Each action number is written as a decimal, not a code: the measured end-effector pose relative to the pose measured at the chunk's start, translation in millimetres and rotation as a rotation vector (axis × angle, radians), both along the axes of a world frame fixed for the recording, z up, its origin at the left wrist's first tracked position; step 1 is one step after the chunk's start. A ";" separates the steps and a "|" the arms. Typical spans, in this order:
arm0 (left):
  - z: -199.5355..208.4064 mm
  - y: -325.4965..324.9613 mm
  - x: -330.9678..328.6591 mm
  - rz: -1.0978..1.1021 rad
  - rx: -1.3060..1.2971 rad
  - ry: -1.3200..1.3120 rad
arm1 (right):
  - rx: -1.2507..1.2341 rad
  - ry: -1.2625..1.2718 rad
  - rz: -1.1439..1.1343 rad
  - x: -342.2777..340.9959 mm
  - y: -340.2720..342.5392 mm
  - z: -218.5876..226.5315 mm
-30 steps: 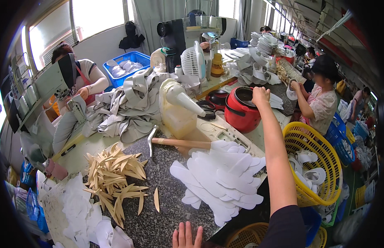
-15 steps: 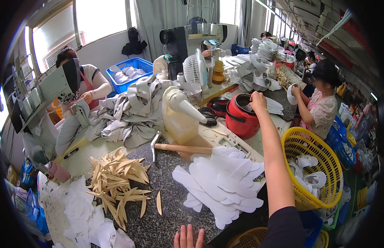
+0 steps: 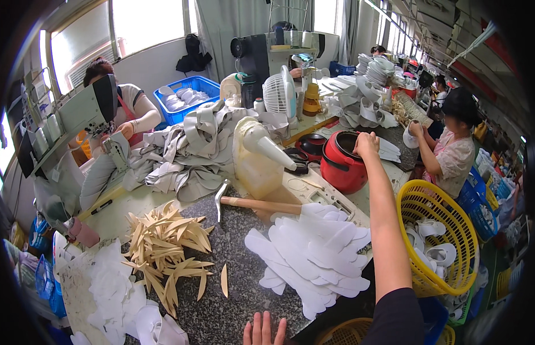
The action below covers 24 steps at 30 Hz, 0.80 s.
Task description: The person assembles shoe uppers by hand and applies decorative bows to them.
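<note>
My right hand [image 3: 366, 144] is at the rim of a red pot [image 3: 343, 172], its fingers curled closed over the opening. What they grip, if anything, is hidden. Flat on the speckled dark stone slab [image 3: 236, 313] at the near edge lies my left hand [image 3: 264, 330], fingers slightly apart and holding nothing. Between my arms spreads a pile of white insole-shaped pieces [image 3: 313, 253]. Left of them are tan pointed crescent strips [image 3: 167, 236], with one single strip [image 3: 224, 280] lying apart. A hammer [image 3: 259, 203] with a wooden handle rests behind the white pile.
A cloudy plastic bottle [image 3: 259, 164] with a long spout stands beyond the hammer. Grey material pieces [image 3: 190, 152] are heaped behind on the left. A yellow basket [image 3: 466, 253] stands to my right. Two co-workers sit at far left and right; a white fan [image 3: 279, 95] is at the back.
The whole view has shifted slightly. My right hand has lifted a little at the pot's rim, staying closed. My left hand keeps its place on the slab.
</note>
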<state>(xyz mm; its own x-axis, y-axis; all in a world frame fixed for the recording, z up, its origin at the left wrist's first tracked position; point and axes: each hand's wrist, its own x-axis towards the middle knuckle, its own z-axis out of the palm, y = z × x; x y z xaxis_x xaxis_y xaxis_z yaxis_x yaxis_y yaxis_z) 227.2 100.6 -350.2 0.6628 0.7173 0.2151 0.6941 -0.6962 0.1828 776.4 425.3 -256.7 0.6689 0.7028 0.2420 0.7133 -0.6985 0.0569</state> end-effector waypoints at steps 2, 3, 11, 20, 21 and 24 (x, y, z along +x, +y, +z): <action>1.2 0.1 -1.8 0.014 0.006 0.003 | 0.013 0.009 0.013 0.7 4.0 -3.0; 4.3 0.6 -2.1 -0.005 -0.018 -0.006 | 0.016 0.023 0.001 2.2 3.0 -1.2; 21.7 4.8 -7.7 -0.076 -0.179 -0.007 | 0.102 -0.131 0.154 -5.8 -36.9 21.7; 38.9 4.2 -8.6 -0.110 -0.147 0.115 | 0.191 -0.469 0.544 -48.7 -117.4 48.8; 19.6 4.8 -14.6 -0.114 -0.111 0.117 | 0.205 -0.442 0.580 -53.9 -122.8 51.1; 18.4 3.7 -15.4 -0.115 -0.063 0.114 | 0.199 -0.447 0.585 -58.2 -137.6 48.8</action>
